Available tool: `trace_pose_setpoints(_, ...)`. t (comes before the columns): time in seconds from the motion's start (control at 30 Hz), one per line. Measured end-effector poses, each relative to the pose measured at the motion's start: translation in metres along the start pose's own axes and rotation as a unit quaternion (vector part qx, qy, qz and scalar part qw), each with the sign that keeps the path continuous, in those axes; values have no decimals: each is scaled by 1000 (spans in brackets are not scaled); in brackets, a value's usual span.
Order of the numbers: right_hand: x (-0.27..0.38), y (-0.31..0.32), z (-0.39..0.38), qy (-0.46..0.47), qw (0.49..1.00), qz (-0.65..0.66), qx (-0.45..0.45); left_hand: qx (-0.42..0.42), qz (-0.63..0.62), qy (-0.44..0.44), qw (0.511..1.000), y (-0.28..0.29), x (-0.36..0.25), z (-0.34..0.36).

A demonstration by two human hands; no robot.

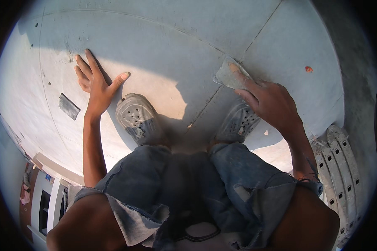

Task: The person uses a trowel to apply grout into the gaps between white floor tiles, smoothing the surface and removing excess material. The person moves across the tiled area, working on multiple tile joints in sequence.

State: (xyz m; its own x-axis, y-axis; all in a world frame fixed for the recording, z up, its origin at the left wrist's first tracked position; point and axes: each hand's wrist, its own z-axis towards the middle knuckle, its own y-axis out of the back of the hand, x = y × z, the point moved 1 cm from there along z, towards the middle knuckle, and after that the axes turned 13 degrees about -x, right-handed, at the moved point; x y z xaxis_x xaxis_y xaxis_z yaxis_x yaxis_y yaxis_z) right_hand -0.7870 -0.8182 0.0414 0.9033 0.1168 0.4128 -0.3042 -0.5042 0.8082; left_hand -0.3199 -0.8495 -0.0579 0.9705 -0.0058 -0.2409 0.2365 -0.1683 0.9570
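My left hand rests on the pale tiled floor with its fingers spread, holding nothing. Further right, my right hand presses a thin, flat, dusty grey piece against the floor, index finger stretched along its top and thumb at its near edge. I cannot tell the piece's exact kind. It lies where two floor joints meet. A dark grey flat scrap sits on the floor to the left of my left forearm.
My feet, in dusty clogs, stand between my hands. A small red-orange scrap lies on the right. Stacked slatted grey pieces with square holes stand at the lower right. White frame-like furniture is at the lower left.
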Motion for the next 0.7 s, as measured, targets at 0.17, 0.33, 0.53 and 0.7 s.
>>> trace_pose_setpoints(0.17,-7,2,-14,-1,1000,-21,10,-5,-4,-7,1000,0,-4,3)
trace_pose_setpoints(0.33,-8,-3,-14,-9,1000,-9,10,-5,-3,2,1000,5,2,-2)
trace_pose_setpoints(0.53,-10,4,-18,-10,998,-44,47,-5,2,5,1000,6,-5,3)
trace_pose_setpoints(0.7,-9,9,-22,-34,998,-29,51,-7,18,1,1000,5,4,-4)
